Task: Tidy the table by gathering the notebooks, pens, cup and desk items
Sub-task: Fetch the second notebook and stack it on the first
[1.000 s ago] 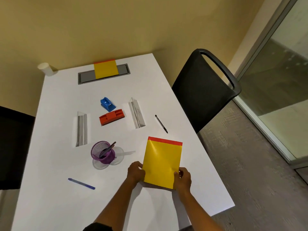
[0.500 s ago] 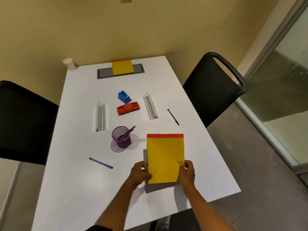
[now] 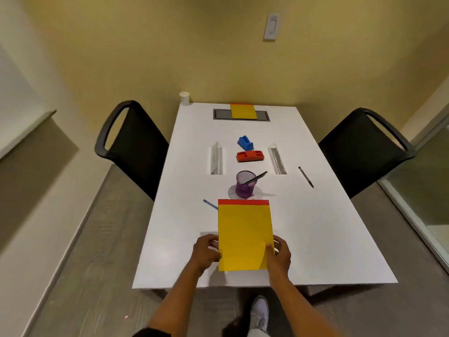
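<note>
A yellow notebook (image 3: pixel 244 233) with a red top strip is held just above the near end of the white table (image 3: pixel 328 229). My left hand (image 3: pixel 206 251) grips its lower left edge and my right hand (image 3: pixel 278 255) grips its lower right edge. Behind it stands a purple mesh pen cup (image 3: pixel 245 184) with a black pen inside. A blue pen (image 3: pixel 210 204) lies to the notebook's left, partly hidden by it. A black pen (image 3: pixel 305 176) lies at the right. A second yellow notebook (image 3: pixel 243 111) rests at the far end. A white cup (image 3: pixel 184 98) stands at the far left corner.
A red desk item (image 3: pixel 250 156) and a blue one (image 3: pixel 245 143) sit mid-table between two clear triangular stands (image 3: pixel 216 158) (image 3: pixel 277 158). A grey cable hatch (image 3: pixel 263 116) lies under the far notebook. Black chairs (image 3: pixel 131 144) (image 3: pixel 362 152) flank the table.
The view has swung round to the table's short end. The notebook, still in both hands, now sits square in front of the pen cup and covers part of the blue pen.
</note>
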A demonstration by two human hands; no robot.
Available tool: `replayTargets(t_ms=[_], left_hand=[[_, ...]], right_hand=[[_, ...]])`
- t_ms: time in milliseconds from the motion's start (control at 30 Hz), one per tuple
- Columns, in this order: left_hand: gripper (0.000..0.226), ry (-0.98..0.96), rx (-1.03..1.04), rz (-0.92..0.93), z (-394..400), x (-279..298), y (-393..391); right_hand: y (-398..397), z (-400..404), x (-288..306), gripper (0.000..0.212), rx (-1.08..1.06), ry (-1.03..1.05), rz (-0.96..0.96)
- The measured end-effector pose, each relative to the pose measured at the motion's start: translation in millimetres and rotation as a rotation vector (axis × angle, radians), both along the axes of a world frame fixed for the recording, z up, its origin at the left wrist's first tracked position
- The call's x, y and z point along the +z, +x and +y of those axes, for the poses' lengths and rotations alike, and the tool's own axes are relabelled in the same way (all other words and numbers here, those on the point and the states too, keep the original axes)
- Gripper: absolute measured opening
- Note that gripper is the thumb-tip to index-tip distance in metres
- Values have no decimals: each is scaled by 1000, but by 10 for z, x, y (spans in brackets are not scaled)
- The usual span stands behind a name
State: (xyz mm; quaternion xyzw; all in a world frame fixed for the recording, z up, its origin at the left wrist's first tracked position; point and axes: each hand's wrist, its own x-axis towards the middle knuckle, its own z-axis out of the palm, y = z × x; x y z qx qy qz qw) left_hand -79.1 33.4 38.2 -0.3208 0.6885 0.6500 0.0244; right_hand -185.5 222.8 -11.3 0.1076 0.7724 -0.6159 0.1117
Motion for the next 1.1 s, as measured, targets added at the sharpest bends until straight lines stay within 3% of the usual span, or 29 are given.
replayTargets(t_ms=[267, 567, 933, 1100], left_hand=[[53, -14, 242, 27, -894, 98, 946], [48, -52, 443, 76, -2069, 217, 1262], [44, -57, 633, -99, -3581, 101, 1942], [43, -76, 696, -134, -4095, 90, 2120]], right_hand=[[553, -1161, 159, 32, 245, -38, 0], [633, -2616, 290, 22, 383, -66, 32], [1084, -4305, 95, 12, 668, -58, 8], [1182, -4944, 109, 17, 759, -66, -19]])
